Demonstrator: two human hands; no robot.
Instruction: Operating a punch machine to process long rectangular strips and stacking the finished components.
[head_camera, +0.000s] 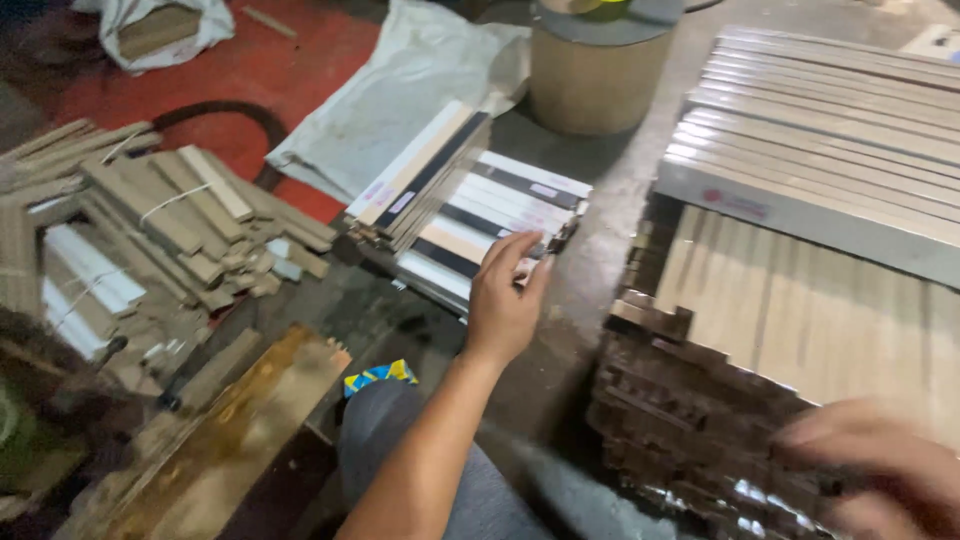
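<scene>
The left hand (505, 300) is laid open, fingers spread, on the strips (480, 225) fanned across the floor, best pinched at one strip's end, while the right hand (880, 465) is blurred at the stack (700, 420), its grip not to be told

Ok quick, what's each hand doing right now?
Left hand: open, fingers on the stack of strips.
Right hand: blurred, on the dark stack; grip unclear.

Grey floor (600, 260), red patch beyond, stacked profile strips (480, 215), bundled offcuts (170, 215), cardboard drum (595, 75), white sack (400, 100)
</scene>
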